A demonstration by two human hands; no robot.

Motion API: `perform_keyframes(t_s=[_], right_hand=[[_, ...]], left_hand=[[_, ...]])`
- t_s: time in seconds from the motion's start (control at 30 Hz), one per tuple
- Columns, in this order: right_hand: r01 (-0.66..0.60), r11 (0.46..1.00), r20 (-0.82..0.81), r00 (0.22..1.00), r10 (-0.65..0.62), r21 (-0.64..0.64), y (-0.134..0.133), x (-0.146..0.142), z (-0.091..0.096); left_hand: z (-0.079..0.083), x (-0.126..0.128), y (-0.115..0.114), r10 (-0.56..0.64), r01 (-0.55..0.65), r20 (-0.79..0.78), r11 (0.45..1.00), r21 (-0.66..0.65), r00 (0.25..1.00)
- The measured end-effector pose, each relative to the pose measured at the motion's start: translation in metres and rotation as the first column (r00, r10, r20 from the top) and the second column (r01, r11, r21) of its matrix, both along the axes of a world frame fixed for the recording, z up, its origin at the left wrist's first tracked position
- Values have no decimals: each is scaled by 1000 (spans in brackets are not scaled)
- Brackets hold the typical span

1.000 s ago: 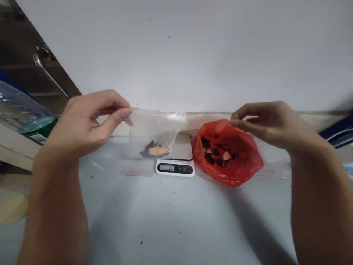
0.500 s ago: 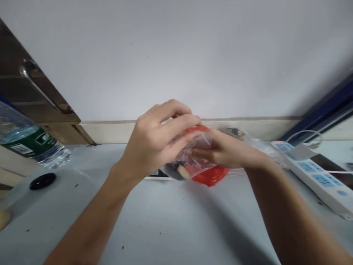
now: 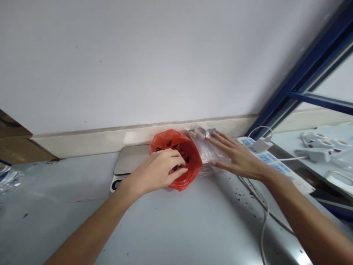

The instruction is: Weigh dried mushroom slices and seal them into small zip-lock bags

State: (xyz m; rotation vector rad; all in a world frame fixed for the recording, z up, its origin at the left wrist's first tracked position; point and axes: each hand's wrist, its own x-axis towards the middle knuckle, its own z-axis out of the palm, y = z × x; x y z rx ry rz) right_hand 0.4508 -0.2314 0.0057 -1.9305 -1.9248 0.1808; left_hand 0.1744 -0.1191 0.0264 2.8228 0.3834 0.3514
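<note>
A red plastic bag (image 3: pixel 190 154) with dark and pale dried pieces lies open on the grey table, just right of a small kitchen scale (image 3: pixel 128 163). My left hand (image 3: pixel 158 171) reaches into the bag's mouth with curled fingers; what they pinch is hidden. To the right, my right hand (image 3: pixel 237 158) lies flat with fingers stretched out on a pile of clear zip bags (image 3: pixel 205 151) against the wall's base.
A white power strip (image 3: pixel 273 163) with a plugged adapter and trailing cables lies at the right. A blue metal frame (image 3: pixel 303 73) rises behind it. More white adapters (image 3: pixel 317 143) sit on a farther surface at far right. Dark crumbs dot the table.
The view has swung right. The clear bag that both hands held now lies on the pile under my right hand. My left hand has dropped into the red bag.
</note>
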Motion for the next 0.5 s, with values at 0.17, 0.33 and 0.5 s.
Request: perform_keyframes(t_s=[0.17,0.33,0.5], right_hand=[[52,997,-145,988,-59,-52,9,-2,16],[126,986,-86,989,-117,105,17,-12,32],[-71,972,72,996,57,222,22,-56,47]], left_hand=[[1,-2,4,20,-19,19,999,-42,1000],[6,-15,13,85,-82,91,996,-35,992],[10,-32,21,130,-129,12,988,-82,991]])
